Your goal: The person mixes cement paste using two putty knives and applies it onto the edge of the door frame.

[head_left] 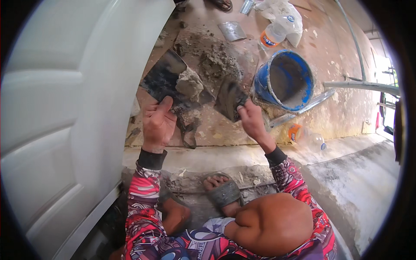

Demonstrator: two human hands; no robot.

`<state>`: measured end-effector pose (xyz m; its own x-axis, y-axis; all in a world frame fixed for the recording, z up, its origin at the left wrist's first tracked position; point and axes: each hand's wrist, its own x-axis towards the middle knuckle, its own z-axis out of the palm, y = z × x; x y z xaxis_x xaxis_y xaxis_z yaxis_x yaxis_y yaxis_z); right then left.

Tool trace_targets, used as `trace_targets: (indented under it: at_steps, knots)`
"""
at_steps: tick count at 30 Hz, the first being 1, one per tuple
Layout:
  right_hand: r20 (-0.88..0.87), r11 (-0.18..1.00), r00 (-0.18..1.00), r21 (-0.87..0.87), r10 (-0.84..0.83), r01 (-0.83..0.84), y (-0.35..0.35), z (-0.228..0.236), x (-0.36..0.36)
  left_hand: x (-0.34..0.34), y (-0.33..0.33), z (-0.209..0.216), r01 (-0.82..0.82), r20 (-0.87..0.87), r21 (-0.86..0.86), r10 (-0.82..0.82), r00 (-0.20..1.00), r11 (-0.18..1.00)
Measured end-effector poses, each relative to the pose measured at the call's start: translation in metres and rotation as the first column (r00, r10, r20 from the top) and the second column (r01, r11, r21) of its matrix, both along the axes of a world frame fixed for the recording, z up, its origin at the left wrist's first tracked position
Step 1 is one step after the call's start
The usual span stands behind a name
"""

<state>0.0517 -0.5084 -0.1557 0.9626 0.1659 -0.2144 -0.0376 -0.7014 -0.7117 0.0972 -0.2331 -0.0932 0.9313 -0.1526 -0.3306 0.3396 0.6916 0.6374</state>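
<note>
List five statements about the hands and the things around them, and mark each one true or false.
1. The left hand grips a dark board with a lump of grey mix on it. True.
2. The right hand is empty. False: it holds a dark plate.
3. The bucket is blue. True.
4. The clear bottle nearest the person has a green label. False: its label is orange.
5. A white panelled door stands on the left. True.

Pink-and-purple patterned sleeves (144, 194), black cuffs (151, 160), dark grey sandal (223, 194)
</note>
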Motion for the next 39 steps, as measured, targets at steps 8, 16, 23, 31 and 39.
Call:
trace_targets:
  at_steps: [8, 16, 23, 31, 39]
  knots:
    - [-0.595, 0.006, 0.801, 0.803, -0.066, 0.596, 0.023, 0.021, 0.016, 0.008, -0.024, 0.022, -0.396, 0.629, 0.765, -0.457, 0.629, 0.508]
    - [-0.578, 0.023, 0.815, 0.815, -0.040, 0.579, 0.019, 0.039, 0.032, 0.000, -0.027, 0.015, -0.436, 0.571, 0.814, -0.661, 0.487, 0.382]
    - [-0.587, -0.033, 0.809, 0.809, -0.008, 0.587, 0.024, 0.040, 0.048, -0.014, 0.014, -0.011, -0.407, 0.393, 0.897, -0.734, 0.554, 0.174]
    - [-0.575, 0.026, 0.817, 0.818, 0.042, 0.574, 0.025, 0.005, 0.078, -0.019, 0.047, 0.014, -0.021, 0.049, 0.939, -0.074, 0.996, 0.343]
    - [-0.574, 0.099, 0.771, 0.815, 0.277, 0.571, 0.048, -0.006, 0.064, 0.010, 0.032, 0.019, 0.032, -0.103, 0.080, -0.024, 0.994, 0.996]
